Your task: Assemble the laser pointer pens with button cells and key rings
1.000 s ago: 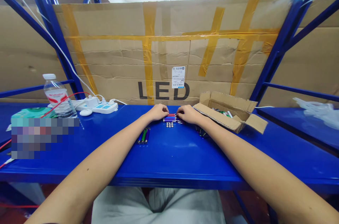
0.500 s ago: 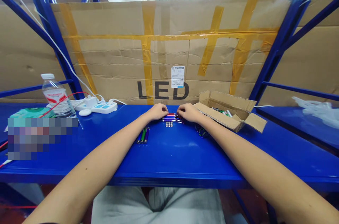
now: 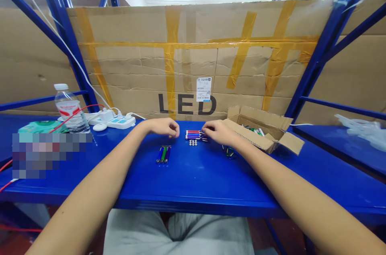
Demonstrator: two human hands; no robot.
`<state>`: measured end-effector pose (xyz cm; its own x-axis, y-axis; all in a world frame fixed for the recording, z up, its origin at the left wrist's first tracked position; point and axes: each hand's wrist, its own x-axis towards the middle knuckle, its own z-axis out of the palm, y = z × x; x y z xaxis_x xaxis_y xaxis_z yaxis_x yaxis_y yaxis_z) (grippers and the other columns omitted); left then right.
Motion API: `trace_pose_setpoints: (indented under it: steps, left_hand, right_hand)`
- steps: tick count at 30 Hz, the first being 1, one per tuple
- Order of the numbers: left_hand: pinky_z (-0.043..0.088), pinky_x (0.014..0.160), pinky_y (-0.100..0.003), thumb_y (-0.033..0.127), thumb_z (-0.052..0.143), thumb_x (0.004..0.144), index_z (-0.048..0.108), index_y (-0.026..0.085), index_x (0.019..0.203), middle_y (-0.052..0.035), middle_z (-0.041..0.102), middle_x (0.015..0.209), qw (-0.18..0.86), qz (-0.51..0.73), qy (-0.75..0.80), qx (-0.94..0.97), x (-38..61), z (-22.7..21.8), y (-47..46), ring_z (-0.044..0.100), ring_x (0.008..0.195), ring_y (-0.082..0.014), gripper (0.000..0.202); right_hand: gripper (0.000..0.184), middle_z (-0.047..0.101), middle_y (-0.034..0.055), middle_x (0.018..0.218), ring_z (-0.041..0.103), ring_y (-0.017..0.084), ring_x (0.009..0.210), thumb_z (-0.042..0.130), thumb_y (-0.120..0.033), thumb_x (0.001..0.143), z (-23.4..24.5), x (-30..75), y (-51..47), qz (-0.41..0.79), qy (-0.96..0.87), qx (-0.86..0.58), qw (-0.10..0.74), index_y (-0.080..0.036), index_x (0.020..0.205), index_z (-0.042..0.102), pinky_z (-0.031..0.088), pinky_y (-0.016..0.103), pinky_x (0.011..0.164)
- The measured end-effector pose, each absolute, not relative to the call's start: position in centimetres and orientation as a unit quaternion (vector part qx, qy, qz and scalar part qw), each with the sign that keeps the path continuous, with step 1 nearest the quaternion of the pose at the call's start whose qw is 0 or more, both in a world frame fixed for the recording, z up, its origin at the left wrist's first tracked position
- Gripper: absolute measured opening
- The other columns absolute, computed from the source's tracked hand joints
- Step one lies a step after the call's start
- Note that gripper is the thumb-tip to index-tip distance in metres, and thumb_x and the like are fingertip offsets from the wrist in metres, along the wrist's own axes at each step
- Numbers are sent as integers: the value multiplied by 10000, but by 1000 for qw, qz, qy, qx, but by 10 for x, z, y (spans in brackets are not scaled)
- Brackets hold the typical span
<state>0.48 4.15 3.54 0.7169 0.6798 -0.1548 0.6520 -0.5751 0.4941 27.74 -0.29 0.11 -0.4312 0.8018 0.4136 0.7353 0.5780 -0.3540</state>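
Observation:
A small row of pen-like tubes (image 3: 193, 134), red, blue and silver, lies on the blue shelf (image 3: 196, 178) with several tiny silver caps (image 3: 193, 142) just in front. My right hand (image 3: 217, 131) rests at the row's right end, fingers curled against the tubes. My left hand (image 3: 163, 126) hovers left of the row, apart from it, fingers curled in with nothing visible inside. Three tubes, blue, green and purple (image 3: 163, 154), lie side by side below my left hand.
An open cardboard box (image 3: 265, 130) holding more tubes sits at the right. A water bottle (image 3: 70, 109), a white power strip (image 3: 116, 121) with cables and a green packet (image 3: 42, 127) stand at the left. A taped cardboard sheet marked LED (image 3: 193, 58) backs the shelf.
My left hand has drawn away leftward from the row of tubes it was touching. My right hand stays at the row's right end.

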Motion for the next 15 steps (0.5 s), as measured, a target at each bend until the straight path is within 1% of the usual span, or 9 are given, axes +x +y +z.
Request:
trace_pose_setpoints:
  steps: [2, 4, 6, 8, 12, 15]
  left_hand:
    - [415, 687, -234, 244, 603, 677, 675, 187, 789, 5, 668, 760, 320, -19, 357, 877, -2, 37, 43, 570, 716, -141, 145]
    - [409, 678, -228, 255, 638, 647, 690, 188, 763, 10, 668, 733, 335, -50, 370, 865, -5, 35, 46, 560, 704, -139, 143]
    - [402, 665, -220, 253, 650, 630, 704, 190, 740, 16, 662, 699, 333, -63, 384, 859, -6, 33, 48, 548, 686, -134, 138]
    - [397, 656, -216, 248, 655, 623, 714, 190, 722, 20, 655, 669, 327, -67, 387, 859, -5, 31, 49, 534, 666, -128, 129]
    - [393, 650, -216, 258, 655, 638, 730, 190, 725, 17, 660, 669, 324, -80, 385, 860, -3, 30, 49, 525, 655, -124, 133]
    - [394, 649, -219, 269, 657, 650, 736, 192, 738, 13, 667, 682, 320, -84, 388, 860, -3, 29, 51, 525, 654, -126, 140]
  right_hand:
    - [250, 734, 51, 927, 644, 172, 830, 470, -179, 885, -3, 259, -16, 68, -881, -387, 264, -174, 933, 715, 450, 267, 764]
    - [286, 717, 71, 1084, 645, 192, 959, 485, -197, 902, -8, 238, -31, 77, -918, -318, 225, -185, 1108, 683, 455, 292, 851]
    - [311, 701, 89, 1140, 638, 212, 1018, 502, -222, 913, -13, 220, -43, 74, -939, -275, 192, -192, 1184, 652, 455, 326, 899]
    - [327, 675, 113, 1191, 627, 227, 1054, 507, -238, 922, -17, 208, -51, 59, -949, -257, 174, -184, 1220, 631, 455, 352, 920]
    - [383, 680, 118, 1131, 645, 217, 988, 462, -277, 962, -22, 199, -54, 19, -953, -263, 148, -197, 1327, 549, 474, 346, 868]
    - [372, 683, 112, 1093, 649, 211, 962, 413, -286, 986, -24, 198, -52, -4, -954, -265, 139, -198, 1322, 547, 472, 331, 841]
